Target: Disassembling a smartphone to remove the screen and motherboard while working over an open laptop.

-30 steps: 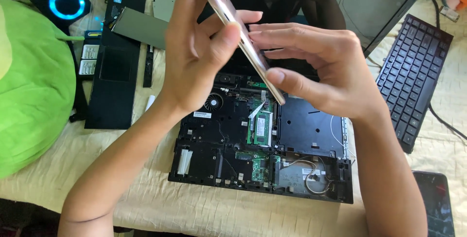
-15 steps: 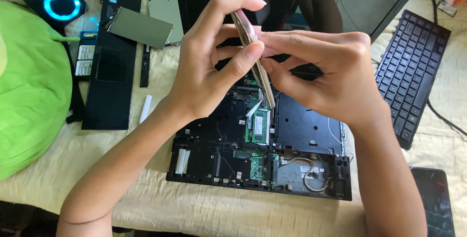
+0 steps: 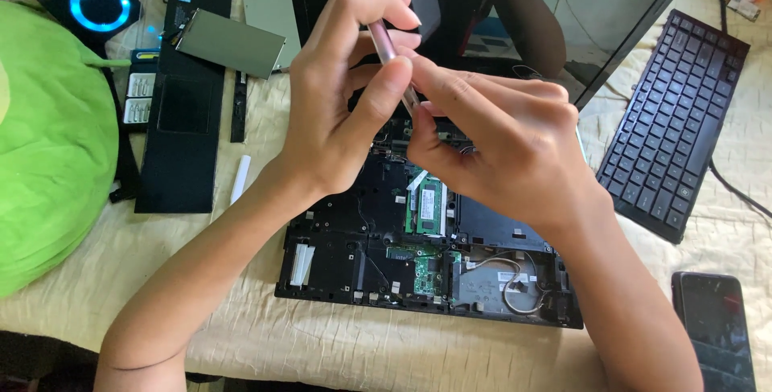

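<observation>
Holding a thin pinkish tool (image 3: 384, 42) above the opened laptop base (image 3: 426, 271) mid-bed: our left hand (image 3: 338, 110) pinches its upper end with fingers closed, our right hand (image 3: 498, 151) grips the lower end, steadying it. Detached keyboard (image 3: 671, 119) lies near the bed's right edge, phone (image 3: 716, 328) at the near-right corner.

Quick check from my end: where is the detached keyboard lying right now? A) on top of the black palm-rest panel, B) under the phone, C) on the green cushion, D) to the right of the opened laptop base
D: the keyboard lies on the bedsheet to the right of the opened laptop base, above the phone and clear of both hands.
</observation>
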